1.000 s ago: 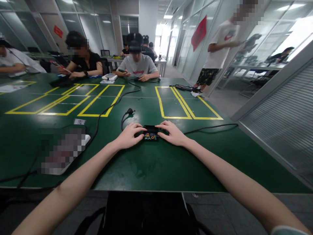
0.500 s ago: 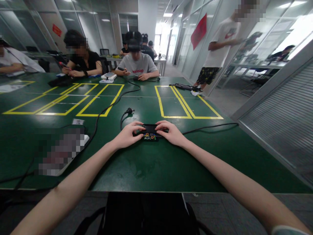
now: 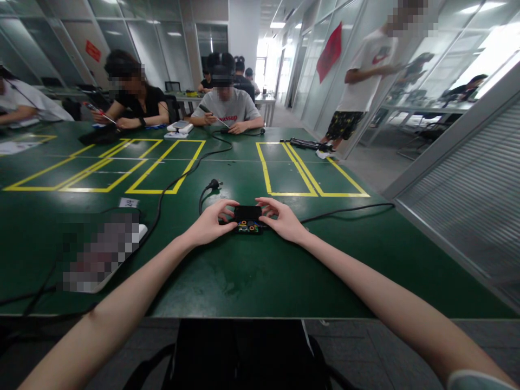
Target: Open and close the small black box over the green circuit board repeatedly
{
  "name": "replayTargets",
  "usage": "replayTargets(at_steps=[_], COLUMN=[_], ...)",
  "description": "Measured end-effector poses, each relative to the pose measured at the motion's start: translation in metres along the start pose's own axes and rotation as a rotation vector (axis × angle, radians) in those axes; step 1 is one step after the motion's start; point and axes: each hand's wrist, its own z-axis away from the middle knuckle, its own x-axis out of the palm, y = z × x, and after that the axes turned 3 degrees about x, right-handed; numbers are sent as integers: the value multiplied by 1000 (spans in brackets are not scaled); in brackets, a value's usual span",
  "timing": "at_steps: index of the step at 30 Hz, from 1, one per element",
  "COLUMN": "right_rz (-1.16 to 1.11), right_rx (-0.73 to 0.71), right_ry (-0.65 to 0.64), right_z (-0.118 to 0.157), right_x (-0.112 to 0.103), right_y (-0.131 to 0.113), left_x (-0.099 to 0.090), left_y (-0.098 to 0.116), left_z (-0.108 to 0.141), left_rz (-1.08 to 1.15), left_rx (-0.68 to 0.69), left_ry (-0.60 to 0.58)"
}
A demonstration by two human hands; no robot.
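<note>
Between my two hands is an opened black power adapter. Its circuit board, with orange-ringed coils and other small parts, lies exposed in the lower shell on the table. A flat black cover is tilted up just behind the board. My left hand grips the cover's left edge, thumb toward me and fingers behind. My right hand has the right edge in the same kind of grip. A black cord leads off to the right, and a cord with a plug lies behind my left hand.
A blurred-out device with a white edge lies at left by a small number card. A long black cable crosses the green table. Yellow tape outlines mark its far half. Co-workers sit opposite; one person stands at right.
The black cover has tilted up a little, showing more of its dark face, with my fingers raised slightly. Across the table, a co-worker's hand with a tool has shifted.
</note>
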Motion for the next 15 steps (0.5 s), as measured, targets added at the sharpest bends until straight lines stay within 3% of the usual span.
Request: replayTargets(at_steps=[15], right_rz=[76], right_rx=[-155], right_ry=[-134], right_z=[7], right_x=[-8], right_y=[-20], left_x=[-1], left_y=[11], left_z=[0], left_rz=[-69], left_rx=[22], left_ry=[-68])
